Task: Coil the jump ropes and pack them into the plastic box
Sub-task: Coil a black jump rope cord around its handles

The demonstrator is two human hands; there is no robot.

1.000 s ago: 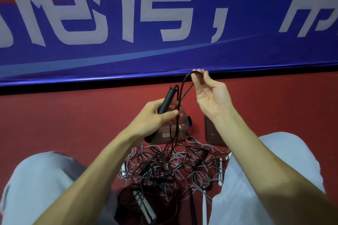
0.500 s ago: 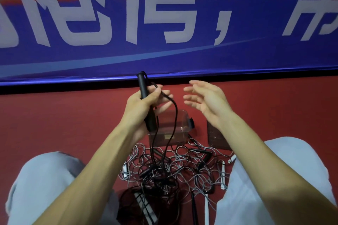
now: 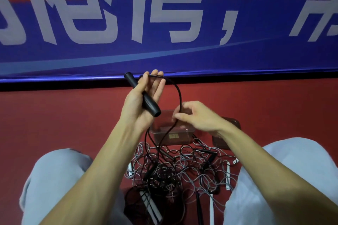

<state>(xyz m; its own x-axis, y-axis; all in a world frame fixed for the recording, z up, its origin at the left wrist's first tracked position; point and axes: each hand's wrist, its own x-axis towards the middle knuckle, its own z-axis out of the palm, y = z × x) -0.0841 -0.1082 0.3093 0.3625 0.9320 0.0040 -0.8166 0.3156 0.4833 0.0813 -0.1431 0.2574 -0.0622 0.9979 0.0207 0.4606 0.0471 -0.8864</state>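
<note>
Low in the left of the frame I see the person's left knee in pale grey cloth, over the red floor. Just left of centre the left hand is raised palm-up. A black handle lies slantwise across the palm with the thumb folded over it to pin it, while the other fingers stand nearly straight and slightly spread. The handle's black cord crosses those fingertips, arcs to the right and drops into the right hand, which sits a little lower at centre. There the thumb and forefinger pinch the cord, and the remaining fingers curl loosely behind. Below the pinch the cord falls to a heap of jump ropes, a tangle of black and grey cords with black and white handles on the floor between the knees. The clear plastic box stands open on the floor just beyond the heap, partly hidden by both hands; I cannot tell whether anything lies in it. Its lid rests beside it to the right, under the right forearm. The right knee fills the lower right. A blue banner with large white characters spans the top.
</note>
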